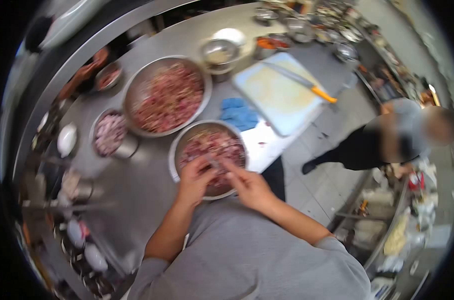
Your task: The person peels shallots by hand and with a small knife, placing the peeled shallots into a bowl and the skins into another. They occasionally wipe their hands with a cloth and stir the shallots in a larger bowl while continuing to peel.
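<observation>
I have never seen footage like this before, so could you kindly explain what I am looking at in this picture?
It is a single picture from a camera worn on a person's head, looking down with a wide, rounded lens. The left hand and right hand reach into a metal bowl of chopped meat on a steel counter; they seem to handle a small thin thing, too blurred to name. Beyond sit a larger bowl of mixed meat, a small bowl of pale pieces, a blue cloth and a cutting board with an orange-handled knife. Another person stands on the right.
</observation>
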Demonstrator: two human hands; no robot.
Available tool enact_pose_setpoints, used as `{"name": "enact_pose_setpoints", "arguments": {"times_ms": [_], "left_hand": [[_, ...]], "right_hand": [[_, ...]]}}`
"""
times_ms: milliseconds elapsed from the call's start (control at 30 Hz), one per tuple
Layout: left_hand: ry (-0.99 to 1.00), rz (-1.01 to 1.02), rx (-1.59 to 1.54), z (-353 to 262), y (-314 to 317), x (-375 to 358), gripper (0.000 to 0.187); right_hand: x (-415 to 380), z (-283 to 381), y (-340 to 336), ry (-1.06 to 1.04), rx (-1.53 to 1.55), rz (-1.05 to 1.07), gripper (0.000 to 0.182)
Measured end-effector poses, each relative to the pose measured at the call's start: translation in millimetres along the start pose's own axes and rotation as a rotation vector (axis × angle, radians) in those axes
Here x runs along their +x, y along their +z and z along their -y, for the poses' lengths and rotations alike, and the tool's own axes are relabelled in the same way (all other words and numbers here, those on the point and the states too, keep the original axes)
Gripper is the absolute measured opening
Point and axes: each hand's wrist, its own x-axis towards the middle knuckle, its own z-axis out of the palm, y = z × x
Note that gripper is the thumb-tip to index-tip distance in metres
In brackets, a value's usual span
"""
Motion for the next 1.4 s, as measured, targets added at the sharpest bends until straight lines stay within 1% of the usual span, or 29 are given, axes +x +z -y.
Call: {"name": "enact_pose_setpoints", "arguments": {"times_ms": [33,67,100,167,200,233,267,300,367,567,633,667,733,767,800,833,900,933,967,1000,1033,1067,1100,1167,1200,1267,1300,1367,1400], "left_hand": [[-0.019,-0.007,-0.013,-3.7,3.2,-1.1,0.042],[-0.038,0.001,-0.025,-5.6,4.6,-1.9,0.042],[-0.035,-0.018,-0.002,-5.7,6.8,-3.0,0.044],[-0.003,-0.002,-0.072,-1.4,5.5,-4.6,0.045],[0.018,-0.006,-0.101,6.5,1.6,-2.3,0.045],[0.014,0.042,-0.107,13.0,4.3,-0.4,0.045],[0.038,0.01,-0.17,15.6,0.2,0.5,0.044],[0.065,-0.04,-0.228,13.5,-1.6,2.5,0.044],[0.086,-0.046,-0.223,12.6,-0.4,2.4,0.042],[0.112,-0.088,-0.192,19.8,-6.8,7.2,0.036],[0.123,-0.085,-0.198,19.0,-8.0,6.9,0.035],[0.106,-0.076,-0.194,17.3,-7.4,6.5,0.037],[0.09,-0.077,-0.188,11.0,-1.1,4.6,0.039],[0.066,-0.097,-0.18,8.1,3.9,3.5,0.041],[0.044,-0.133,-0.17,2.4,8.0,0.1,0.044],[0.025,-0.087,-0.218,1.0,8.3,-0.6,0.047],[-0.007,-0.052,-0.283,3.9,3.9,2.0,0.049],[-0.038,-0.085,-0.294,-1.6,6.1,-0.7,0.049],[-0.072,-0.106,-0.346,2.9,-1.0,0.9,0.047],[-0.057,-0.057,-0.426,4.0,-5.4,0.1,0.045],[-0.054,-0.049,-0.449,2.9,-4.9,0.2,0.043],[-0.052,-0.02,-0.472,1.6,-5.3,0.4,0.042],[-0.036,-0.055,-0.47,0.7,-6.6,-1.3,0.042],[-0.013,-0.002,-0.47,1.4,-4.5,-0.3,0.039],[-0.008,0.005,-0.471,1.5,-2.5,0.1,0.038],[0.001,0.004,-0.458,1.6,-0.2,-1.9,0.038],[0.008,0.008,-0.441,1.2,0.5,-2.6,0.038],[0.027,0.0,-0.403,1.0,0.2,-2.8,0.038],[0.044,-0.003,-0.367,1.2,0.0,-2.7,0.037]], "right_hand": [[-2.4,14.0,-3.3,0.034,-0.056,-0.025,0.042],[-4.7,25.9,-10.0,0.168,-0.106,0.027,0.041],[-6.0,34.3,-13.5,0.142,-0.069,0.024,0.039],[-7.8,17.6,-10.2,0.036,-0.036,-0.028,0.038],[-5.4,12.9,-8.6,0.041,-0.024,-0.024,0.039],[-4.6,10.0,-9.2,0.041,0.001,-0.001,0.039],[-5.7,10.2,-9.9,0.039,-0.006,-0.03,0.039],[-3.9,11.3,-8.8,0.053,0.025,-0.011,0.039],[-2.0,14.9,-6.2,0.061,0.065,0.009,0.039],[-4.6,13.0,-2.6,-0.022,0.097,0.027,0.039],[-3.5,7.2,3.1,-0.152,0.154,-0.086,0.037],[-3.1,4.3,3.0,-0.152,0.154,-0.084,0.037],[-1.9,5.8,-0.6,-0.036,0.104,-0.073,0.037],[-1.1,0.4,-1.1,-0.037,0.111,-0.056,0.037],[0.0,-10.6,0.2,0.004,0.11,-0.088,0.037],[1.9,-14.0,5.6,0.043,0.116,-0.098,0.036],[1.8,-18.5,6.0,0.099,0.287,-0.079,0.035],[0.1,-20.3,3.3,0.072,0.114,-0.122,0.035],[5.8,-31.8,4.8,0.079,0.144,-0.116,0.036],[5.4,-8.9,2.3,0.299,0.264,-0.113,0.039],[8.4,-24.1,6.3,0.226,0.306,-0.152,0.044],[9.3,-26.8,10.0,0.071,0.373,-0.169,0.047],[7.2,-14.0,9.0,0.051,0.395,-0.127,0.048],[4.2,-7.9,7.0,-0.097,0.192,0.003,0.049],[1.0,3.3,5.5,-0.099,0.195,0.012,0.049],[-2.7,21.1,4.7,0.05,0.142,0.055,0.047],[-1.9,18.0,5.1,0.048,0.144,0.058,0.047],[0.5,9.1,5.4,-0.099,0.013,-0.006,0.043],[0.8,9.9,4.6,-0.1,0.015,-0.003,0.043]]}}
